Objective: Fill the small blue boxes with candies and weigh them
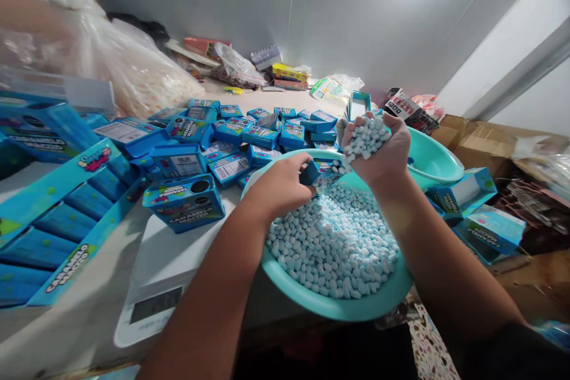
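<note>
A teal plastic basin (329, 304) full of small pale-blue candies (338, 243) sits in front of me. Over it, my left hand (280, 185) is closed on a small blue candy box (312, 171). Just to its right, my right hand (378, 148) is raised and cupped around a heap of the same candies, next to the box. Both forearms reach in from the bottom of the view.
A white digital scale (155, 285) lies left of the basin with a blue box (184, 202) on it. Many small blue boxes (249, 130) cover the table behind. Display cartons (53, 219) stand at left, a second teal basin (431, 160) and cardboard boxes (472, 136) at right, plastic bags (133, 71) behind.
</note>
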